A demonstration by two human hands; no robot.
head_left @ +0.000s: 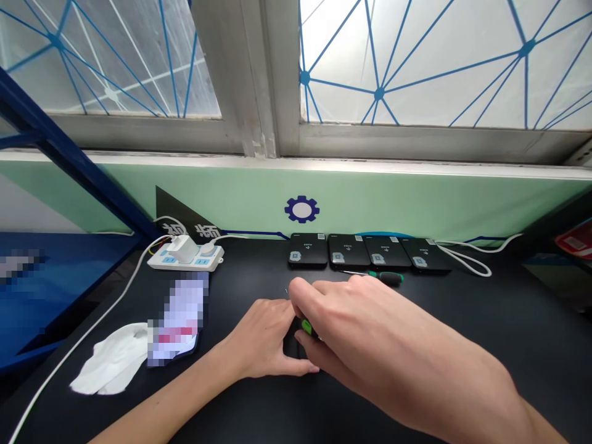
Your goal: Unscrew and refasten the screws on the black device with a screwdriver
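Note:
My left hand (261, 339) rests low over the black desktop, thumb stretched toward the right and fingers curving behind my right hand. It seems to steady something dark that blends into the desk and is mostly covered. Directly beside it, my right hand (370, 345) is closed with its knuckles up. A bright green part of a green-and-black tool handle (307, 327) shows between its thumb and fingers; the rest is hidden. Just beyond my right hand lies a screwdriver (391, 278) with a green-and-black handle, its shaft pointing left.
Several flat black boxes (308, 251) with labels line the desk's back edge. At the left are a white power strip (185, 262) with a plugged-in adapter, a blurred phone (180, 320) and white crumpled material (113, 357). A white cable (99, 314) crosses the left side.

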